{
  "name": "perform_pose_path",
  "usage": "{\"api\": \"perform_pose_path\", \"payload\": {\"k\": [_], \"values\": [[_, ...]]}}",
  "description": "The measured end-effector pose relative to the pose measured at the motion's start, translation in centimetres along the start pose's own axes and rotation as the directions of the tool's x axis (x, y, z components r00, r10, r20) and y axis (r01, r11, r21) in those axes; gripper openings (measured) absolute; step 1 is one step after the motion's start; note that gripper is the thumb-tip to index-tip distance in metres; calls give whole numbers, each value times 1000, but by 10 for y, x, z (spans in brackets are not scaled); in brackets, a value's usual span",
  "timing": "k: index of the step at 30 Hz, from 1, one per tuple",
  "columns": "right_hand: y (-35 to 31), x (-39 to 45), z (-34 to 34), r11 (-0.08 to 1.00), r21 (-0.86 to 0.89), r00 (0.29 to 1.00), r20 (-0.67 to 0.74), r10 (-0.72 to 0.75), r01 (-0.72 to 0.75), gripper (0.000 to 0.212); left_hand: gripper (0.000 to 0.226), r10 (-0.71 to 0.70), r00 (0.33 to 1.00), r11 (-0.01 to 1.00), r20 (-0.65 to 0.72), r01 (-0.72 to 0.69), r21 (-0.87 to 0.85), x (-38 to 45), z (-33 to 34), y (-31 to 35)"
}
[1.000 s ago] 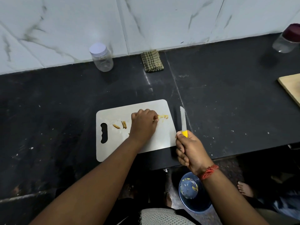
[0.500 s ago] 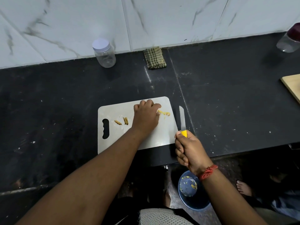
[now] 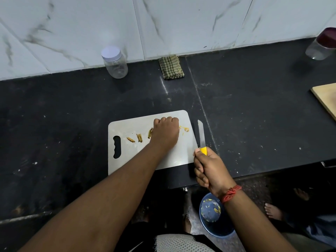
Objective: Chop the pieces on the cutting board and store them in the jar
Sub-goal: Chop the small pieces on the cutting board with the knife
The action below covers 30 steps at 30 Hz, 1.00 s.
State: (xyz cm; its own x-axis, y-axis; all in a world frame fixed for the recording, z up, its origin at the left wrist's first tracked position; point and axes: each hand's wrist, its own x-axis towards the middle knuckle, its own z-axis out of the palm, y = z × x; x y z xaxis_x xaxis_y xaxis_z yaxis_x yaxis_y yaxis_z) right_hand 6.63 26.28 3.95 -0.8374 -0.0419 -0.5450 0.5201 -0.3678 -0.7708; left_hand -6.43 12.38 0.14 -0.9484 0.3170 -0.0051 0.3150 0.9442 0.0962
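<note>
A white cutting board [image 3: 127, 160] lies on the black counter. Thin yellow-brown pieces [image 3: 139, 137] lie on its left half, and small yellow bits [image 3: 185, 128] lie near its right edge. My left hand [image 3: 166, 131] rests on the board between them, fingers curled down over some pieces; what lies under the fingers is hidden. My right hand [image 3: 209, 166] grips the yellow handle of a knife [image 3: 201, 133], whose blade points away just off the board's right edge. A clear jar with a white lid [image 3: 115, 63] stands shut by the wall.
A folded checked cloth [image 3: 171, 67] lies against the wall. A second jar with a dark red lid [image 3: 321, 45] stands far right, near a wooden board [image 3: 325, 97]. A blue bowl with scraps [image 3: 212, 215] sits on the floor, with a bare foot [image 3: 272, 211] beside it.
My left hand has stayed curled over the pieces, shifting slightly away from me on the board. The knife hand has held its place beside the board.
</note>
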Motion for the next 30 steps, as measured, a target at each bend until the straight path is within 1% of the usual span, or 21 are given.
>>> {"api": "perform_pose_path", "payload": {"k": [3, 4, 5, 6, 7, 8, 9, 10, 11, 13, 15, 18, 21, 25, 28, 30], "values": [[0, 1, 3, 1000, 3, 1000, 5, 2, -2, 24, 29, -74, 997, 993, 5, 74, -95, -2, -2, 0], [0, 2, 4, 1000, 0, 1000, 7, 2, -2, 24, 31, -107, 994, 982, 3, 106, -157, -4, -3, 0], [0, 3, 6, 1000, -4, 1000, 6, 1, -1, 24, 31, -152, 988, 956, -10, 144, -255, -6, -5, 1], [0, 5, 8, 1000, -12, 1000, -2, -1, 1, 23, 28, -209, 978, 902, -20, 185, -391, -10, -6, 2], [0, 7, 11, 1000, -26, 1000, -20, -5, 4, 22, 25, -272, 962, 812, -9, 224, -540, -13, -8, 3], [1, 11, 13, 999, -45, 999, -52, -12, 10, 20, 22, -326, 945, 697, 31, 263, -667, -16, -10, 4], [1, 15, 16, 998, -65, 996, -90, -25, 20, 17, 20, -362, 928, 584, 89, 300, -755, -19, -12, 5], [1, 20, 19, 996, -83, 991, -128, -43, 32, 15, 18, -381, 914, 492, 142, 330, -805, -21, -13, 5], [0, 25, 22, 994, -97, 985, -163, -63, 48, 12, 17, -390, 903, 432, 178, 350, -831, -22, -13, 5], [-3, 36, 29, 989, -121, 970, -218, -107, 82, 9, 17, -386, 894, 358, 228, 373, -856, -25, -15, 2], [-6, 45, 35, 979, -167, 956, -248, -153, 113, 10, 19, -370, 890, 328, 267, 394, -859, -29, -16, -3], [-9, 54, 41, 935, -319, 939, -248, -237, 152, 12, 18, -355, 885, 311, 300, 414, -855, -33, -18, -8], [-9, 60, 46, 890, -421, 933, -216, -286, 175, 17, 17, -362, 871, 236, 333, 431, -871, -35, -22, -10], [-10, 62, 50, 906, -390, 947, -195, -254, 163, 24, 18, -369, 849, 133, 379, 452, -882, -38, -28, -9], [-12, 63, 53, 933, -327, 962, -172, -213, 148, 24, 18, -341, 826, 27, 449, 485, -874, -40, -31, -12], [-11, 64, 54, 950, -283, 970, -158, -186, 136, 22, 18, -326, 817, -19, 475, 497, -867, -42, -30, -15]]}}
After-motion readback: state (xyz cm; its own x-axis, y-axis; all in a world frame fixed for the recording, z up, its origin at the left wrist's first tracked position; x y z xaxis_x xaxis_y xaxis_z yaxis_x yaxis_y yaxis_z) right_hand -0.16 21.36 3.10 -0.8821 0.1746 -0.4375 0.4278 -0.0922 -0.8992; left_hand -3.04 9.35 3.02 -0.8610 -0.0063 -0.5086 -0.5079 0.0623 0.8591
